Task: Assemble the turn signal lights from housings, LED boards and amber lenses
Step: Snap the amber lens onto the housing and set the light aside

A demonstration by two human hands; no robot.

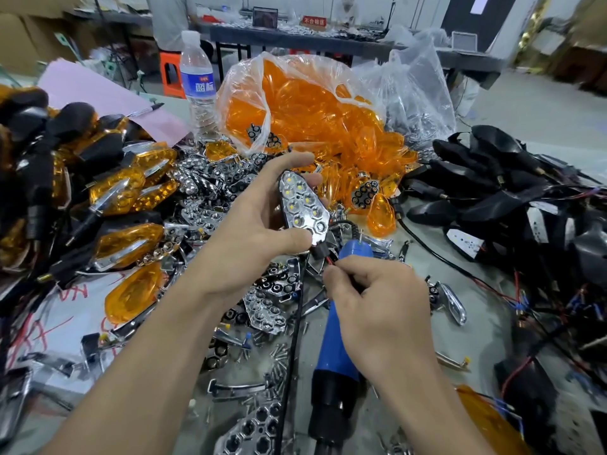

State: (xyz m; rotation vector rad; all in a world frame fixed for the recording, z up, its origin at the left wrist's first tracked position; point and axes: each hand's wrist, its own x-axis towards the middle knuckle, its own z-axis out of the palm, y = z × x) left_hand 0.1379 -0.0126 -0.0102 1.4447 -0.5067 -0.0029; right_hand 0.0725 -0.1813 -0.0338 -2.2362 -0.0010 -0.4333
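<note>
My left hand [259,221] grips a black housing with a chrome honeycomb reflector and lit LEDs [303,205], face up above the table's middle. Red and black wires [330,259] hang from its lower tip. My right hand [371,300] pinches those wires just below the housing. Under my right hand lies a blue tester tool [338,343] with a black base. A clear bag of amber lenses [305,106] stands behind. Loose chrome reflectors [266,310] cover the table centre.
Finished amber lights [128,192] pile up at the left. Black housings with wires [505,192] heap at the right. A water bottle [198,83] stands at the back left. Screws [279,362] lie scattered near the front. Two people are at far tables.
</note>
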